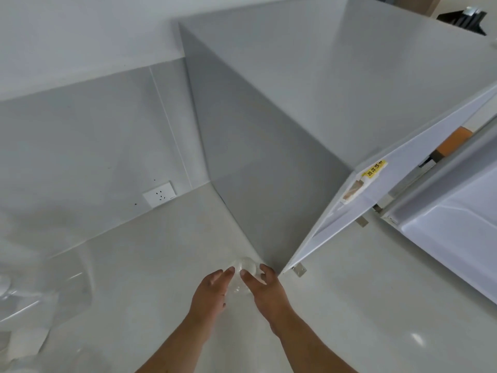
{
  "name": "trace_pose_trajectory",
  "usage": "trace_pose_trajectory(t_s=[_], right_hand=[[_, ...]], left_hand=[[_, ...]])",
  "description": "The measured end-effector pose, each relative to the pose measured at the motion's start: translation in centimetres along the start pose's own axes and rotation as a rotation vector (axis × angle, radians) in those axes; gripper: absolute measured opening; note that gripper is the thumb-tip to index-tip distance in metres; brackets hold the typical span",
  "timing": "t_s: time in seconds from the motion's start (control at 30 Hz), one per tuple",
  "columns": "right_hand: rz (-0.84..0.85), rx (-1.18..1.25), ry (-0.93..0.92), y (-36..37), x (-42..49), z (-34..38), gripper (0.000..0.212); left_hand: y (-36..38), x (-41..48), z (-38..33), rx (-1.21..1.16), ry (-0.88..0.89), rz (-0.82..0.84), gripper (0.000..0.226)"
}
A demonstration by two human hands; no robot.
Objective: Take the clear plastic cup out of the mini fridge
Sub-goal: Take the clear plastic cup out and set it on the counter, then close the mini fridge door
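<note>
The clear plastic cup (243, 274) stands on the pale counter (150, 265), just outside the front left corner of the grey mini fridge (336, 84). My left hand (212, 289) rests its fingers against the cup's left side. My right hand (265, 288) wraps finger and thumb around its right side. The fridge door (457, 232) hangs open at the right, white inner lining showing. A yellow label (376, 168) and an orange pack (454, 142) show at the fridge's open front.
A white wall socket (160, 196) sits low on the back wall. Clear plastic items (32, 297) lie at the left edge of the counter. Small metal brackets (300, 270) stick out under the fridge's front.
</note>
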State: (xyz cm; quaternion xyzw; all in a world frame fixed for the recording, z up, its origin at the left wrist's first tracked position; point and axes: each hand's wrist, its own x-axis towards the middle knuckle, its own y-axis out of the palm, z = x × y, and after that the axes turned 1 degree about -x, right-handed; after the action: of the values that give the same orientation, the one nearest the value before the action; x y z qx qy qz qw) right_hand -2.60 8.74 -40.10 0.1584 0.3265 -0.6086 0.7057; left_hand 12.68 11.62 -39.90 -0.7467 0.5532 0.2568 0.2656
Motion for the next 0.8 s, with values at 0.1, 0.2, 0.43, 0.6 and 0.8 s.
trace_pose_trajectory(t_s=[0.1, 0.2, 0.43, 0.6, 0.8], right_hand=[[-0.013, -0.052, -0.018, -1.2, -1.0, -0.5, 0.088], [-0.044, -0.129, -0.03, -3.5, -2.8, -1.4, 0.083], [-0.209, -0.354, -0.182, -12.8, -8.7, -2.4, 0.056], [-0.386, -0.415, -0.345, -20.5, -13.5, 0.9, 0.055], [-0.609, -0.537, -0.542, -29.1, -19.3, 7.6, 0.07]], left_hand=[[-0.5, -0.9, 0.2, 0.073, 0.045, -0.042, 0.066], [-0.3, -2.4, 0.7, 0.208, 0.127, -0.169, 0.047], [5.4, -8.2, 0.0, 0.513, 0.337, -0.118, 0.027], [13.3, -12.9, -4.6, 0.619, 0.569, 0.058, 0.025], [20.8, -19.1, -14.4, 0.715, 0.942, 0.113, 0.081]])
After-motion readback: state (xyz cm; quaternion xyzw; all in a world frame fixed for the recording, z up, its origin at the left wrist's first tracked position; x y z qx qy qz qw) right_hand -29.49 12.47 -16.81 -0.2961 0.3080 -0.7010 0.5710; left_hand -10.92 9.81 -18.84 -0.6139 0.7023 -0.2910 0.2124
